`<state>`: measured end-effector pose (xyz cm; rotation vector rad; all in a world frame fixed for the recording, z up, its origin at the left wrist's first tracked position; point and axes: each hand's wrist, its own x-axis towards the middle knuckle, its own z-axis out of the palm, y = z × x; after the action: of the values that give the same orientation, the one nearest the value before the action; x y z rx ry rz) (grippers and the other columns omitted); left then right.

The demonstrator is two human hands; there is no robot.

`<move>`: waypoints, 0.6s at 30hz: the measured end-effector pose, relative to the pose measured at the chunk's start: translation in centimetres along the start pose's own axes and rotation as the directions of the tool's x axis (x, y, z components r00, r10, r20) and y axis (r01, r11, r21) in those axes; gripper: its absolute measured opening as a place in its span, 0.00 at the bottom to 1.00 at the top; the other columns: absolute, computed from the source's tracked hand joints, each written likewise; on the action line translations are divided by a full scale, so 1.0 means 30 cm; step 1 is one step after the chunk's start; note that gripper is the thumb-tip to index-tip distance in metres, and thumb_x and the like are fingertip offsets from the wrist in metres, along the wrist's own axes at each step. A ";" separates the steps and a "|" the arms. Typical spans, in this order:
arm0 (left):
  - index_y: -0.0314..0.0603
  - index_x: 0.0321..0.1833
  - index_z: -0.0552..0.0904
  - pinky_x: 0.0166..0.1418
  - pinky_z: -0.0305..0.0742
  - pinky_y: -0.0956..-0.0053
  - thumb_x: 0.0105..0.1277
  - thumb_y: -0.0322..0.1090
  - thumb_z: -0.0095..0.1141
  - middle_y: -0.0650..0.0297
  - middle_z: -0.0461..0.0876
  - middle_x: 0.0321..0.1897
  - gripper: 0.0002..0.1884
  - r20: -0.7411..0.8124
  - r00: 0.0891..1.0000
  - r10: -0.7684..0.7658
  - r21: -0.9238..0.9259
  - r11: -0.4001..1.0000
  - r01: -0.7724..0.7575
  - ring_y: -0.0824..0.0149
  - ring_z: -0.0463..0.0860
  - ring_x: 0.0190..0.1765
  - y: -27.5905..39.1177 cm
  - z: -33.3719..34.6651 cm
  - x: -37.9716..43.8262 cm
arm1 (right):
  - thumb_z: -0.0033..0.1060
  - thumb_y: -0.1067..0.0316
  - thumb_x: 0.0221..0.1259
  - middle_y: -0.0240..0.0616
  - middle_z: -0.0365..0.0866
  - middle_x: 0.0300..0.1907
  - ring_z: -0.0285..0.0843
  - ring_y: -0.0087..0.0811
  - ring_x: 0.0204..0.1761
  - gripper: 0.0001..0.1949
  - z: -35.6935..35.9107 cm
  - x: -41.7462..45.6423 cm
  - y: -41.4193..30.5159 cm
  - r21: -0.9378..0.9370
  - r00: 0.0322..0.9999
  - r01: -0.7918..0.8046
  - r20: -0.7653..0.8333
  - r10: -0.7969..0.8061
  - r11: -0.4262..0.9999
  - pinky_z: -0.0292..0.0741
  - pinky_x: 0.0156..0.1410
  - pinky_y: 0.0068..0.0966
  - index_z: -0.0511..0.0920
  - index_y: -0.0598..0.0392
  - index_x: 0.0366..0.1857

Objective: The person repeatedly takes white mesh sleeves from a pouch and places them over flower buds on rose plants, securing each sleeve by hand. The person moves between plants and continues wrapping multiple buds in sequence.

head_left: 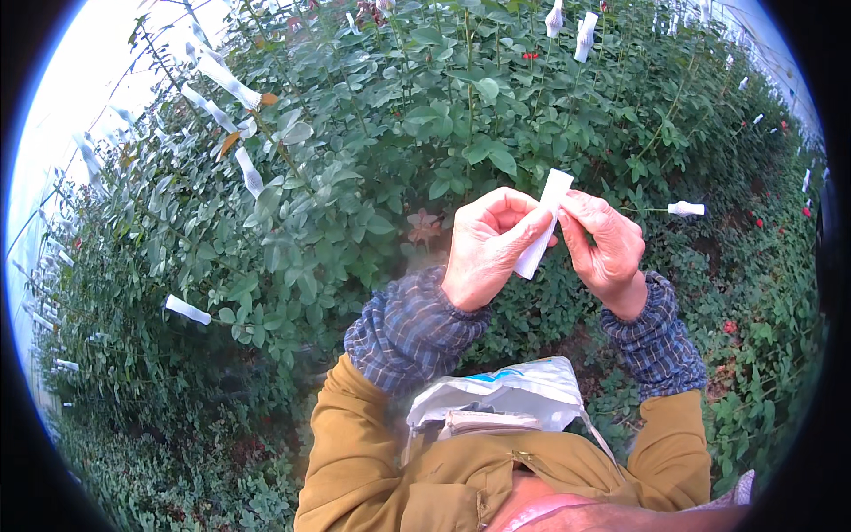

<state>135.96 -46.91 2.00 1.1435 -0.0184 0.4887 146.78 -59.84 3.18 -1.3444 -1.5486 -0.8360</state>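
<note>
A flattened white mesh bud sleeve [557, 186] slants between my hands in front of the rose bushes. My left hand [492, 239] pinches it midway along, the thumb lying across its front. From the other side, my right hand [602, 239] grips its upper right edge between thumb and fingertips. The lower end of the sleeve hangs free below the left thumb. Part of the left fingers is hidden behind it.
Leafy rose bushes [372, 166] surround me, many stems capped with white sleeves, such as a sleeve [249, 173] at left and another sleeve [686, 209] at right. An open white bag [505, 392] hangs at my waist with a zipped pouch [492, 422] inside its mouth.
</note>
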 end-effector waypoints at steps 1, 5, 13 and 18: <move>0.33 0.40 0.81 0.37 0.79 0.81 0.65 0.28 0.62 0.61 0.85 0.34 0.05 0.005 0.996 0.088 0.042 0.995 -0.088 0.73 0.84 0.33 -0.023 0.026 0.010 | 0.64 0.85 0.52 0.48 0.84 0.41 0.86 0.39 0.40 0.18 -0.029 -0.001 -0.006 0.027 0.995 -0.101 0.005 0.101 0.995 0.84 0.40 0.27 0.78 0.63 0.50; 0.34 0.40 0.81 0.35 0.76 0.83 0.66 0.28 0.61 0.64 0.85 0.30 0.05 0.111 0.971 0.212 0.225 0.946 -0.232 0.78 0.81 0.32 -0.027 0.129 0.047 | 0.60 0.84 0.57 0.45 0.84 0.44 0.85 0.30 0.41 0.21 -0.142 0.013 -0.010 0.064 0.958 -0.286 0.004 0.286 0.956 0.84 0.40 0.23 0.76 0.62 0.56; 0.33 0.40 0.78 0.38 0.79 0.80 0.66 0.28 0.61 0.62 0.84 0.32 0.06 0.331 0.936 0.115 0.035 0.990 -0.134 0.74 0.84 0.35 -0.060 0.267 0.151 | 0.59 0.85 0.58 0.44 0.83 0.41 0.84 0.30 0.40 0.12 -0.307 -0.008 0.001 -0.156 0.973 -0.222 -0.106 0.207 0.963 0.84 0.43 0.24 0.74 0.64 0.45; 0.36 0.35 0.81 0.28 0.74 0.83 0.63 0.29 0.64 0.66 0.83 0.25 0.06 0.452 0.801 0.394 0.274 0.793 -0.545 0.79 0.80 0.27 -0.023 0.283 0.223 | 0.59 0.78 0.59 0.31 0.75 0.38 0.78 0.19 0.40 0.12 -0.382 0.114 -0.031 0.109 0.808 -0.589 0.092 0.582 0.801 0.78 0.37 0.17 0.71 0.58 0.46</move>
<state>144.17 -52.12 6.76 1.6308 -0.5860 0.7419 148.03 -69.12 10.67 -1.6298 -1.0900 -0.2992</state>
